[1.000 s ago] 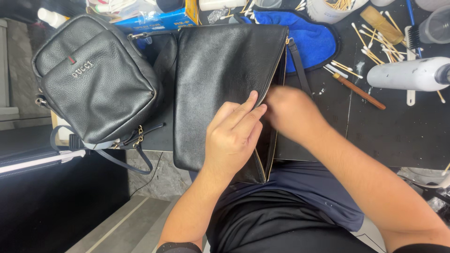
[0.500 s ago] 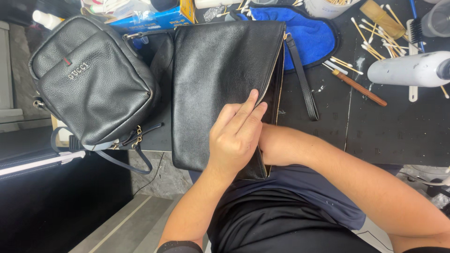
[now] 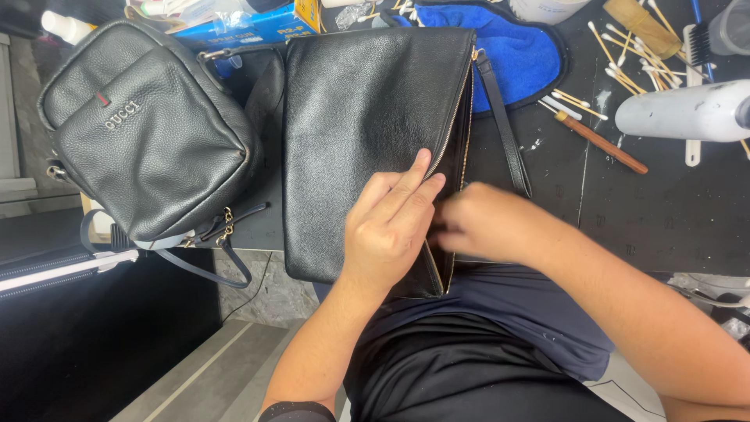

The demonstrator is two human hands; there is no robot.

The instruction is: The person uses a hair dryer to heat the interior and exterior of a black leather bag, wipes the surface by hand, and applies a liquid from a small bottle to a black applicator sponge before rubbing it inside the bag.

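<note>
Since half second ago, my right hand (image 3: 484, 223) pulled back out along zipper; pouch itself unmoved. Flat black leather pouch (image 3: 367, 148) lies at near edge of dark work table (image 3: 641, 219), lower end overhanging edge. Left hand (image 3: 387, 230) pressed flat on pouch, fingers together beside zipper. Right hand blurred at pouch's open side; cannot tell its grip. Small black bag (image 3: 148, 129) at left edge, touching pouch. Blue cloth (image 3: 516, 51) at far edge. White bottle (image 3: 680, 113), wooden-handled brush (image 3: 601, 142) toward right edge.

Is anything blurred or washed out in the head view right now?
Head view: the right hand is motion-blurred at the fingers; the left hand and the black pouch are sharp; the white bottle shows mild glare; the floor at lower left is dark.
</note>
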